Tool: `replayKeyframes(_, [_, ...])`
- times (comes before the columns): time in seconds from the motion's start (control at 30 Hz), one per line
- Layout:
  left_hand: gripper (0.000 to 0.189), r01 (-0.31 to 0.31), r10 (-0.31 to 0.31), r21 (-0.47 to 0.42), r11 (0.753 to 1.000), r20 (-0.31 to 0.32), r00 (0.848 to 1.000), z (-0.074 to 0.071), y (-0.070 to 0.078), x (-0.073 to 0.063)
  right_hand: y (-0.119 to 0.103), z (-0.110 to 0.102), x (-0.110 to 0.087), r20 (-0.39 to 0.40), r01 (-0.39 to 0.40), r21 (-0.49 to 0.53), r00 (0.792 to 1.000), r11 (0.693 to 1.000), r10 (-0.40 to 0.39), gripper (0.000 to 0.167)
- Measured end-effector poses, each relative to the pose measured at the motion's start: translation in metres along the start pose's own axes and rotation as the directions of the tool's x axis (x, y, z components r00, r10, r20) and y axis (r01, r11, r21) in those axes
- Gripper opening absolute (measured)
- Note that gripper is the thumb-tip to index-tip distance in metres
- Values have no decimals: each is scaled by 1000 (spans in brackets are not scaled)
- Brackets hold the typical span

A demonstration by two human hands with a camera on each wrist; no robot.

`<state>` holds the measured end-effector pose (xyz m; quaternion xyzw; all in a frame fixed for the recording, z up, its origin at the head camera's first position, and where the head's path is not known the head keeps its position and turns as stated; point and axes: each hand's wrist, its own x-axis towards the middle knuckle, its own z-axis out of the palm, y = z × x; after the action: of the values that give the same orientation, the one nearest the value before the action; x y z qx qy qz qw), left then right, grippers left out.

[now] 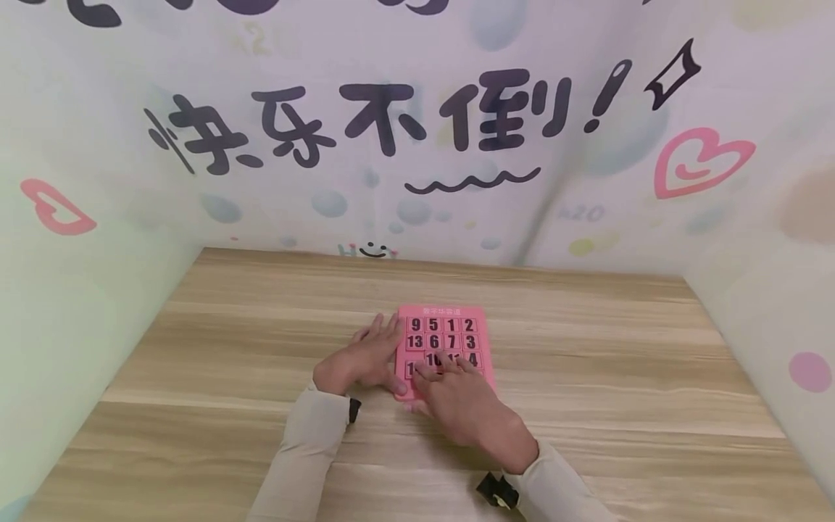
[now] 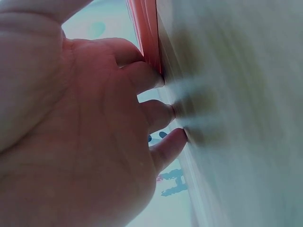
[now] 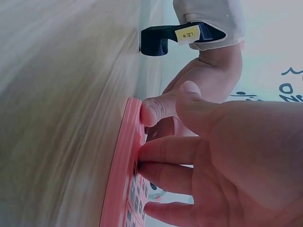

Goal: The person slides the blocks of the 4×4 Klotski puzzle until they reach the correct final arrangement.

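A pink sliding number puzzle (image 1: 443,312) lies flat on the wooden table, with black numbers on its tiles. Along its left edge the left hand (image 1: 367,357) holds it, the thumb on the near-left corner and the fingers at the side. In the left wrist view, some fingertips (image 2: 171,111) of that hand come down to the tabletop beside the puzzle. The right hand (image 1: 459,404) reaches over the near rows, its nearly straight fingers touching the tiles and hiding several of them. A gap shows in the third row, left of the 10 tile (image 1: 433,359).
The wooden table (image 1: 620,362) extends around the puzzle on all sides. White printed walls (image 1: 365,203) enclose it at the back, left and right. Each wrist wears a black camera mount, one (image 1: 499,491) by the right sleeve.
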<state>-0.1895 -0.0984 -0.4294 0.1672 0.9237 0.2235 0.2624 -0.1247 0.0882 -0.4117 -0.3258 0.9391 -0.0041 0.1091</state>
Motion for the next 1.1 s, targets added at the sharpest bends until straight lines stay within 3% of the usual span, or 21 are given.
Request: replayKeyframes(1.1, [117, 5, -5, -4, 1000, 0, 1000, 0, -3, 1, -1, -1, 0, 0, 7, 14, 1000, 1000, -7, 55])
